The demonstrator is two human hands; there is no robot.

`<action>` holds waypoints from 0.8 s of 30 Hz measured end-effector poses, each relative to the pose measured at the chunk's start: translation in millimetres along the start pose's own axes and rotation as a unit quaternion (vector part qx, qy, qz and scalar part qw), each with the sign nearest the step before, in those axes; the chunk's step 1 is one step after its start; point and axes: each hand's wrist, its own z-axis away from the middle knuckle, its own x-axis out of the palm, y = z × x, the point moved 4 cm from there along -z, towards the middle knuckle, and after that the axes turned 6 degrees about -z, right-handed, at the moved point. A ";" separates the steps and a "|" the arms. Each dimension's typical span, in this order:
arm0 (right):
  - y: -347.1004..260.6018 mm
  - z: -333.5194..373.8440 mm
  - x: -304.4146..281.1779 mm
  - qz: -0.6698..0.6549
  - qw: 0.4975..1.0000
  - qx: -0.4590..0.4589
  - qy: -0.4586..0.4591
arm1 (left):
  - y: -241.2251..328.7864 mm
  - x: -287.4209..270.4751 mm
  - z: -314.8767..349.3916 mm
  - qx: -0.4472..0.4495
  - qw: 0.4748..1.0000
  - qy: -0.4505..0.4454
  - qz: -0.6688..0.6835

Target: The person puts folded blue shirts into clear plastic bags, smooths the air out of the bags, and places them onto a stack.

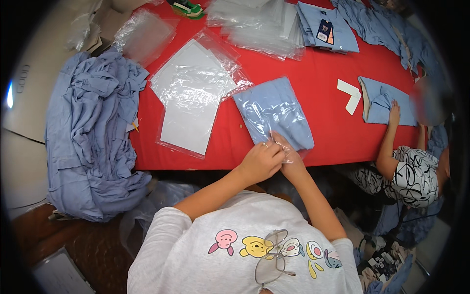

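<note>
A folded light-blue shirt (267,100) lies inside a clear plastic bag (293,122) on the red-covered table, just beyond my hands. At the bag's near end, my left hand (262,159) is closed, its fingertips pinching the loose plastic. Close against it, my right hand (291,156) also grips that end, with film bunched around its fingers. The exact hold of the right fingertips is partly hidden behind the left hand and the shiny film.
White sheets in clear bags (188,115) lie left of the shirt. More clear bags (259,24) are stacked at the back, beside a tagged folded shirt (342,36). A blue garment heap (93,132) hangs at left. At right, another person's hand (394,112) rests on blue cloth.
</note>
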 end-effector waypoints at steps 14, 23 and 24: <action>6.8 -92.1 64.0 0.436 0.886 -0.062 -0.143 | -35.3 -17.4 -9.5 -0.175 0.980 0.032 0.086; 25.8 -58.9 27.2 0.432 0.883 0.079 0.166 | -127.0 53.0 -70.9 -0.140 0.974 -0.118 -0.135; 29.8 -52.3 22.2 0.426 0.884 0.057 0.187 | -125.2 56.4 -70.5 -0.128 0.975 -0.103 -0.147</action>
